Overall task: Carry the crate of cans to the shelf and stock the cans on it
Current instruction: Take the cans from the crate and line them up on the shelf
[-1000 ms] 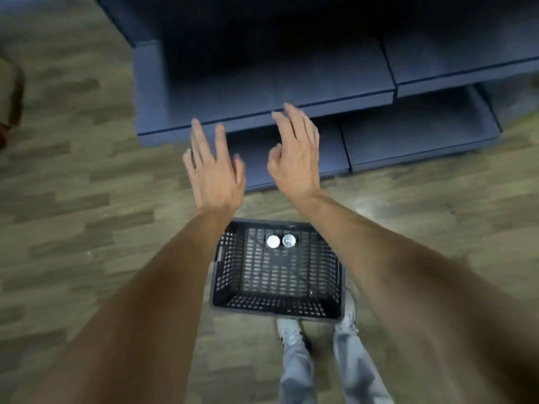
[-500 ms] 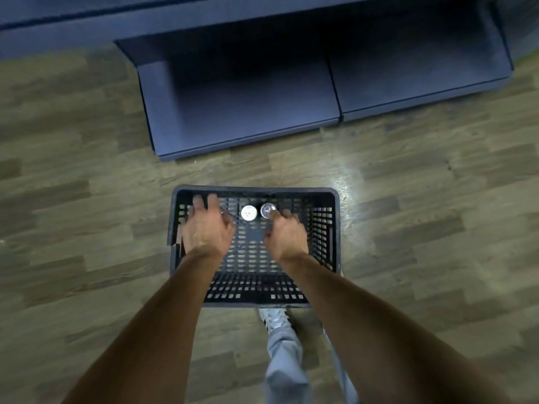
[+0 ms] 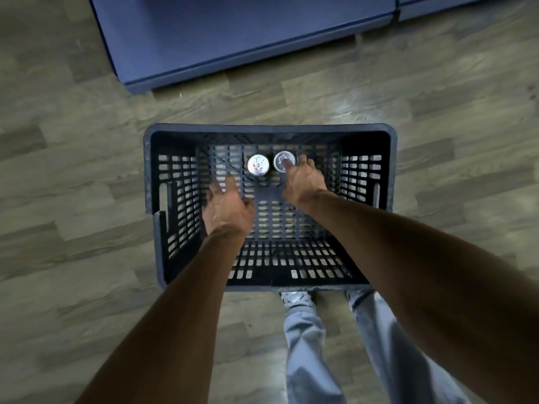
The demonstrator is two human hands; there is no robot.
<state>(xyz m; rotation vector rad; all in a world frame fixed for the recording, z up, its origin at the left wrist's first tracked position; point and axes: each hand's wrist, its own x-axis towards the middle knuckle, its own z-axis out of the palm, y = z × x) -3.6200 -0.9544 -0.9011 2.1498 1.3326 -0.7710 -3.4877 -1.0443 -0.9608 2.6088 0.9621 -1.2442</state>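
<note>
1. Two cans are standing upright in the crate [image 3: 269, 130], side by side against its far wall, only their tops showing: the left can [image 3: 257, 165] with red marks on the lid, the right can [image 3: 283, 161] with a plain silver lid.
2. The right hand [image 3: 303, 182] is reaching down inside the crate, fingers spread and pointing forward. One fingertip is overlapping the near edge of the right can's lid; it looks like contact, but the view is blurred, so I can't confirm a pinch or wrap.
3. The left can is sitting just to the left of that fingertip, apart from both hands.
4. The left hand [image 3: 229, 209] is hovering lower and nearer the body, inside the crate, fingers loosely extended, gripping nothing. The left can is lying ahead of it and a bit to its right.
5. Crate floor under both palms is showing bare slotted mesh; the side walls with handle cutouts are standing well out to either side of the hands.
6. The crate is resting on the wood-look floor [image 3: 87, 176].
7. The blue shelf [image 3: 233, 30] is lying ahead of the fingertips, beyond the far crate wall, with a strip of floor between them.
8. The person's jeans-clad legs [image 3: 309, 345] are showing behind the wrists, just past the crate's near wall.
</note>
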